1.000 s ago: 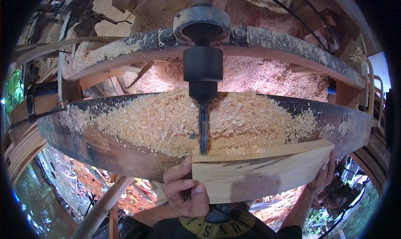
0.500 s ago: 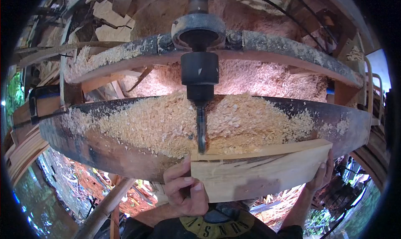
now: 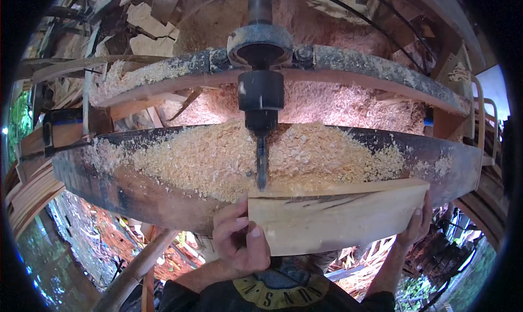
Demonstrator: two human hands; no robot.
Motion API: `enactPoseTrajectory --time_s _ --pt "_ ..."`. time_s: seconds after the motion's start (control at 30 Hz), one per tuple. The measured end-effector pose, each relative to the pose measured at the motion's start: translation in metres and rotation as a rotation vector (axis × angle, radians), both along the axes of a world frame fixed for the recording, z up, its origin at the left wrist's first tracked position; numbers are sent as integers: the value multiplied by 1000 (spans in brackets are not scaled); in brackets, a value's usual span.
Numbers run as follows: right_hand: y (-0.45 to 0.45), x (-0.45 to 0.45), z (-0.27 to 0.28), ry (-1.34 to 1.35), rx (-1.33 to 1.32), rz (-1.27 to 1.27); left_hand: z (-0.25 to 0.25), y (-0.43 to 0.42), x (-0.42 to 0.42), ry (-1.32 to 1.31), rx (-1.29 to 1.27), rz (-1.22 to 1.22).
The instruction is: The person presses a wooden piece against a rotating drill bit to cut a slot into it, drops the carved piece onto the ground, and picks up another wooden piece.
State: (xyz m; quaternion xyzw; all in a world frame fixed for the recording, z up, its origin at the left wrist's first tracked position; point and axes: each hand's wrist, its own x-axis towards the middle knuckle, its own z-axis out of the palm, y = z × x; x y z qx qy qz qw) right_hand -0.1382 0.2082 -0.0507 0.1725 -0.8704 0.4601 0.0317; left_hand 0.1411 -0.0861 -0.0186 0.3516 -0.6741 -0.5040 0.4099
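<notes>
A pale wooden board (image 3: 338, 219) with a dark streak along its upper edge is held between my two hands at the front of a work table (image 3: 180, 208). My left hand (image 3: 241, 238) is closed on its left end, thumb and bent fingers against the face. At the right end, my right hand (image 3: 417, 222) grips the edge; part of its fingers is hidden behind the wood. A vertical drill bit (image 3: 261, 162) in a dark chuck (image 3: 261, 91) points down at the board's top edge near its left end. Whether the tip touches the wood I cannot tell.
Wood chips (image 3: 327, 154) are heaped on the table around and behind the bit. A curved wooden beam (image 3: 376, 69) crosses behind the spindle. A clamp (image 3: 52, 132) sits at the left, and a slanting pole (image 3: 136, 268) stands at the lower left.
The board and both hands have shifted slightly upward in view, with the board's face turned a little more toward me. My hands keep their hold.
</notes>
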Motion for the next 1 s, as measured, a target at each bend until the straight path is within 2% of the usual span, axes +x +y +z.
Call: enactPoseTrajectory --time_s 0.07,0.2,0.5,0.83,0.93,1.0 --pt "0 -3 -2 25 6 17 -5 1 1 7 3 4" --pt "-19 -3 6 -105 -136 -67 -9 -1 -2 20 -12 -2" --pt "-25 -10 8 -51 -85 -30 -7 -10 -17 87 -32 -2" --pt "-24 -16 2 -79 -186 -25 -12 -14 -27 189 29 62" --pt "-26 -15 0 -95 -234 -27 -9 -14 -24 104 17 61" --pt "-23 -16 -1 -109 -239 -23 -8 -13 -27 139 55 69"
